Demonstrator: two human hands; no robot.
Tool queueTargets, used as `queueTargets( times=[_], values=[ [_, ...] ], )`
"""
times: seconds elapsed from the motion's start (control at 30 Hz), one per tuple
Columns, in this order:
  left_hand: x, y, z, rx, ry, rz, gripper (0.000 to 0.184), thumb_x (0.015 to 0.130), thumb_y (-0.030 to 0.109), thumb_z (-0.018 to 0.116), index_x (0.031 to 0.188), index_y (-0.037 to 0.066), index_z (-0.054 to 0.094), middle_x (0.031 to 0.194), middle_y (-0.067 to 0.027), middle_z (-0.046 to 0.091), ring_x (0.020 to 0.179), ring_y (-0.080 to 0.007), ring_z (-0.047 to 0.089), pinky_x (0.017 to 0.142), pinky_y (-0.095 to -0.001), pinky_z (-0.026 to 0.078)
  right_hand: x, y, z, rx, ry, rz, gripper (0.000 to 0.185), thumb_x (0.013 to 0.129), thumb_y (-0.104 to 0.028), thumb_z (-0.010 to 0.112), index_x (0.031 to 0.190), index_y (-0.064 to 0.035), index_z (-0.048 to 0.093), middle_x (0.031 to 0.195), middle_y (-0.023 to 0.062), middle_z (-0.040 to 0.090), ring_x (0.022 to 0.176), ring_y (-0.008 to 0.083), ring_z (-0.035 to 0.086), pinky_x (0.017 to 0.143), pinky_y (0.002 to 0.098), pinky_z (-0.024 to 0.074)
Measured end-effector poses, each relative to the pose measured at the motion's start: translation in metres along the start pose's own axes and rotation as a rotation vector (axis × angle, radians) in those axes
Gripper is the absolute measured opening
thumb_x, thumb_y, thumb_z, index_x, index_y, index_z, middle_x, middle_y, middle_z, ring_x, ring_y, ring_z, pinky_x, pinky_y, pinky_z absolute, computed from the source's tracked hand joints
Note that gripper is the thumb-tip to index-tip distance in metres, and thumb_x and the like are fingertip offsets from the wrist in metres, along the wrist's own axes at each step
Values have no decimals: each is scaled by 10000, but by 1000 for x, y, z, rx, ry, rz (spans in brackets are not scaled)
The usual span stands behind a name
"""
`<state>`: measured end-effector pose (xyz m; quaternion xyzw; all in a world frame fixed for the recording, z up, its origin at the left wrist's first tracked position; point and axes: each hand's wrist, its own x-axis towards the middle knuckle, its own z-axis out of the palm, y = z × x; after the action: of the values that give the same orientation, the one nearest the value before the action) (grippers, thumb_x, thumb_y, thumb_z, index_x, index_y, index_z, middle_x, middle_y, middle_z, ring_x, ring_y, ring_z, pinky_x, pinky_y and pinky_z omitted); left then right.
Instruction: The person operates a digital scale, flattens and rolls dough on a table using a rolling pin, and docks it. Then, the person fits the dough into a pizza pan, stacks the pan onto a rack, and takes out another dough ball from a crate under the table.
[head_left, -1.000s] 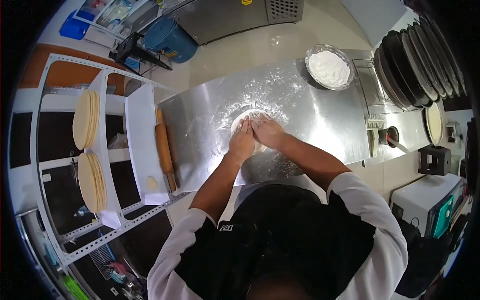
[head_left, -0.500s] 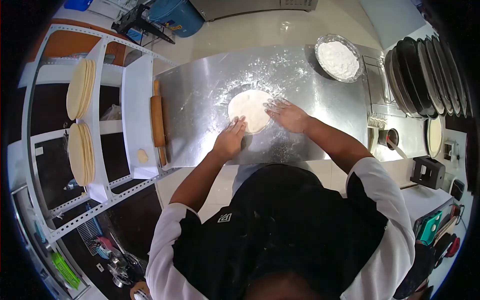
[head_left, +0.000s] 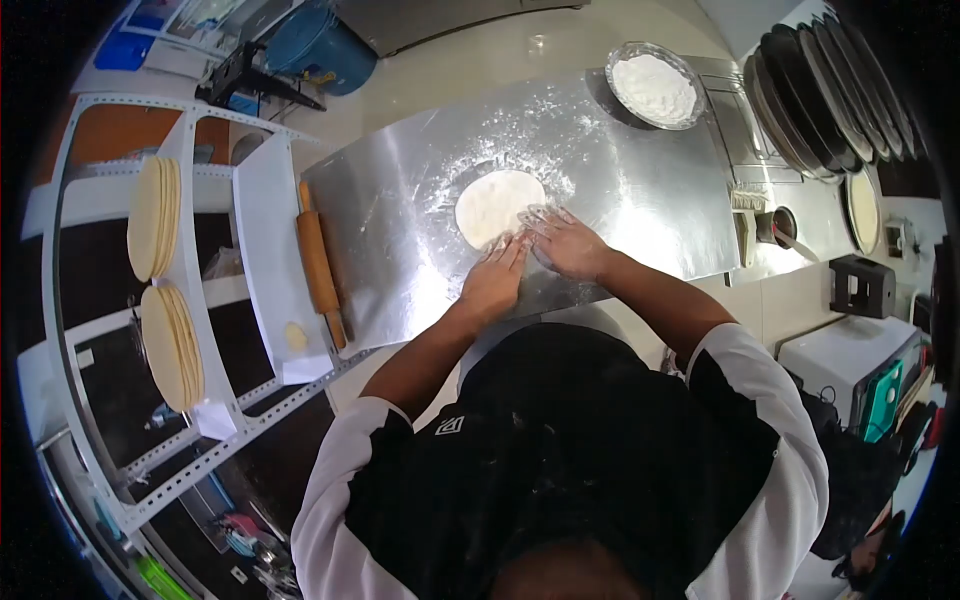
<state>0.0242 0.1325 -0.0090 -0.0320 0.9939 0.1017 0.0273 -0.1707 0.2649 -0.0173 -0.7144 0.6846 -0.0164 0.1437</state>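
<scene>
A flattened round of dough (head_left: 492, 207) lies on the floured steel table (head_left: 400, 190). My left hand (head_left: 497, 276) rests with outstretched fingers on the dough's near edge. Close beside it, my right hand (head_left: 564, 243) lies flat on the near right edge, its fingers dusted with flour. The two hands' fingertips almost meet, and they cover that part of the rim. Neither hand grasps anything. Loose flour (head_left: 515, 140) is scattered around the far side of the dough.
A wooden rolling pin (head_left: 317, 262) lies along the table's left edge. At the far right corner stands a bowl of flour (head_left: 655, 90). Dark round pans (head_left: 830, 95) are stacked upright to the right. A shelf rack (head_left: 215, 290) on the left holds flat dough rounds (head_left: 172, 345).
My left hand has moved right along the dough's near edge, closer to my right hand. My right hand has shifted slightly nearer to me. The whole view has tilted.
</scene>
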Motion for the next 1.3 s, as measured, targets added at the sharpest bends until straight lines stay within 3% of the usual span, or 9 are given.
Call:
queueTargets(
  times=[0.1,0.23,0.4,0.57,0.73,0.9,1.1,1.3],
  values=[
    [0,-11,2,20,39,60,521,999,152,485,1476,-57,486,1572,-228,473,1452,-380,476,1185,-441,406,1,-10,-9,10,-36,66,541,996,-199,508,1511,-37,474,1663,159,392,1509,344,405,1259,505,262],
    [-12,-42,-8,-55,72,-56,505,985,137,476,1448,-61,518,1578,-207,475,1468,-373,460,1221,-443,373,9,-23,-19,42,-103,190,515,1014,-214,502,1497,-38,484,1667,159,384,1513,346,398,1254,502,269],
    [-27,-99,1,-12,60,125,495,982,141,484,1432,-61,534,1574,-215,477,1457,-371,473,1221,-449,374,24,-53,-2,27,-49,330,533,1048,-248,426,1535,-34,458,1667,155,388,1529,328,377,1260,518,259],
    [-25,-127,-6,-36,44,234,482,970,112,495,1425,-37,552,1572,-167,497,1453,-354,479,1207,-437,382,41,-85,1,-30,11,474,546,1032,-230,443,1539,-27,452,1677,153,371,1529,336,376,1245,521,286],
    [-15,-141,-13,12,68,350,488,975,152,509,1411,-63,552,1542,-207,521,1437,-356,499,1208,-449,389,68,-103,-7,9,33,589,560,1011,-202,466,1536,-11,449,1661,169,392,1521,353,388,1238,516,300],
    [-14,-142,-27,-41,-20,357,499,946,110,522,1432,15,573,1549,-144,533,1447,-339,490,1210,-438,377,77,-113,-14,177,46,669,565,993,-191,481,1527,-8,464,1634,191,426,1513,372,396,1234,505,311],
    [-17,-141,-23,14,-59,383,456,941,133,546,1365,-18,621,1499,-166,585,1388,-334,552,1173,-431,421,66,-121,-4,119,55,557,583,959,-165,511,1522,-17,482,1609,206,461,1481,387,438,1217,484,340],
    [-20,-129,-55,-487,28,164,516,884,69,561,1392,7,629,1446,-173,634,1339,-335,590,1115,-389,467,55,-121,-15,330,285,603,625,903,-101,517,1522,-15,495,1585,212,490,1437,403,485,1182,458,397]
  ],
)
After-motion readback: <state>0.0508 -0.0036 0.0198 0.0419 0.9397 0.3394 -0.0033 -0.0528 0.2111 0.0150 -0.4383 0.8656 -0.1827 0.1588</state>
